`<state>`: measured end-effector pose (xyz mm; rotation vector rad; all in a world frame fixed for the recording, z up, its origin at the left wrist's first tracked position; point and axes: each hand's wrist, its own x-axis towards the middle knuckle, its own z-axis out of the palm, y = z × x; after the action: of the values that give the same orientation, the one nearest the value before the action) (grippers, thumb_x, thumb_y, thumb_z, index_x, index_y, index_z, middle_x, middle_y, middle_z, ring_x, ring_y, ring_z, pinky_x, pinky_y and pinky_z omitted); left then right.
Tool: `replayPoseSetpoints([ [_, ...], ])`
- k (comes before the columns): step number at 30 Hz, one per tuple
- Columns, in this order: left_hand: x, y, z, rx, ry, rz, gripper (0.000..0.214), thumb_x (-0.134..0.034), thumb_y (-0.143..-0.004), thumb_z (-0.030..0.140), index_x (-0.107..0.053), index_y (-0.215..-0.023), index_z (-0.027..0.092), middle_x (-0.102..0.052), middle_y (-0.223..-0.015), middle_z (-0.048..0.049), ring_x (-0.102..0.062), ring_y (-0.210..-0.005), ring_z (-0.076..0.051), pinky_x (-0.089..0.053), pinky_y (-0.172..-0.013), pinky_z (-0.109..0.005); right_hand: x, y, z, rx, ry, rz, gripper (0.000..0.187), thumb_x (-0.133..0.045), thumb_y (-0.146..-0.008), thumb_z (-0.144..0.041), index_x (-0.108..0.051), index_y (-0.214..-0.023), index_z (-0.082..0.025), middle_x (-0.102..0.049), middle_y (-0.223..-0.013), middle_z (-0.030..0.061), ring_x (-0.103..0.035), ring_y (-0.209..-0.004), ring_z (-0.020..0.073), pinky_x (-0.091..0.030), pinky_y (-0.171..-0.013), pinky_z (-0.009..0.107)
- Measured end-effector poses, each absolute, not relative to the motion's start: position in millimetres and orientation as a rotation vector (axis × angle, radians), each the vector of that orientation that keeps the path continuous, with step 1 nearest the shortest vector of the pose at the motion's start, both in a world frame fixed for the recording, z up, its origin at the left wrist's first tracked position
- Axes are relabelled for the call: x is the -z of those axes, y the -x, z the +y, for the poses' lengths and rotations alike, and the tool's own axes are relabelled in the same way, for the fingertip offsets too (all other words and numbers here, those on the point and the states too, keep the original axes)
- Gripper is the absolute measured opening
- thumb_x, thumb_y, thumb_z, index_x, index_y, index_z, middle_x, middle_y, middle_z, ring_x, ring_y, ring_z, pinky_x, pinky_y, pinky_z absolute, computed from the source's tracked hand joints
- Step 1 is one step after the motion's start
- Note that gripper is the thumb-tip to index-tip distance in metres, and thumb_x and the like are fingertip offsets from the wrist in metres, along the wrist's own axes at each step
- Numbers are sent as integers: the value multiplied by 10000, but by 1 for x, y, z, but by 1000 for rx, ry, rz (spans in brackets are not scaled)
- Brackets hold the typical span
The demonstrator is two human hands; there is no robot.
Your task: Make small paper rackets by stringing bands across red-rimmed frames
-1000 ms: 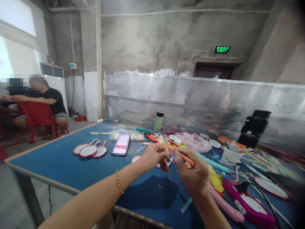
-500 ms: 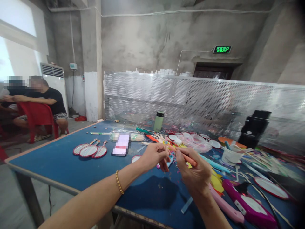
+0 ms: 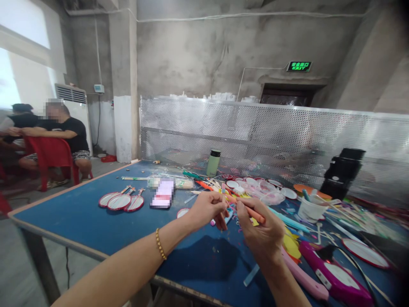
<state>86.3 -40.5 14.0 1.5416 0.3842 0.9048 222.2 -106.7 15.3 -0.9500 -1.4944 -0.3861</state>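
My left hand (image 3: 209,209) is closed in a pinch on a small flat stick (image 3: 223,190), pinkish and pale, which points upward from the fingertips. Facing it, my right hand (image 3: 263,226) grips an orange pen-like tool (image 3: 255,215), its front end close to the left fingers. Whether the tool touches the stick I cannot tell. To the left lie several round white paddles with red rims (image 3: 119,202) and short wooden handles. Another white disc (image 3: 182,212) is partly covered by my left wrist.
A phone (image 3: 162,194) and bagged sticks (image 3: 183,183) lie beyond my left hand. A green bottle (image 3: 213,163) stands at the back. On the right are a white cup (image 3: 309,211), a purple power strip (image 3: 338,275) and a pink handle (image 3: 305,275). A person (image 3: 72,128) sits far left.
Both hands hold nearly the same pose, with the stick and the orange tool still in them. The view has shifted very slightly.
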Motion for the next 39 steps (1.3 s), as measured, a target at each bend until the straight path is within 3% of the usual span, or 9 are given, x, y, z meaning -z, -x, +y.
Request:
replayPoseSetpoints([
  [8,-15,-86,-42,-895,-1572,415,157,-560,-734,292,-533,-676,148,-569,-515,1,-616,-433,-151,-434,-397,-204,-17,-220,-110,418,959,-1512,84,-613,-866,-204,-694,-845,-206,-676,-721,-13,-612,-627,117,-473,-592,237],
  [15,-14,-86,-41,-893,-1550,402,178,-577,-737,319,-547,-738,144,-635,-655,-25,-619,-437,-149,-432,-387,-219,-15,-222,-109,400,950,-1483,96,-608,-855,-192,-687,-801,-201,-686,-738,-2,-641,-679,134,-482,-618,246],
  [24,-16,-86,-43,-891,-1570,411,168,-568,-728,308,-528,-689,150,-586,-563,-3,-611,-428,-145,-418,-388,-203,-18,-220,-109,420,951,-1512,89,-609,-866,-202,-689,-828,-209,-674,-711,-13,-623,-628,121,-478,-590,232],
  [29,-14,-87,-40,-891,-1546,403,158,-569,-727,298,-539,-726,143,-636,-663,-26,-618,-429,-140,-427,-377,-208,-14,-222,-108,402,970,-1477,86,-615,-860,-189,-686,-817,-211,-678,-736,-13,-632,-672,122,-471,-625,234],
  [39,-15,-87,-41,-893,-1576,412,180,-568,-751,303,-515,-668,153,-573,-504,-6,-608,-419,-157,-447,-400,-220,-19,-218,-109,437,938,-1525,88,-608,-871,-198,-678,-819,-206,-671,-706,-17,-617,-619,113,-474,-583,223],
])
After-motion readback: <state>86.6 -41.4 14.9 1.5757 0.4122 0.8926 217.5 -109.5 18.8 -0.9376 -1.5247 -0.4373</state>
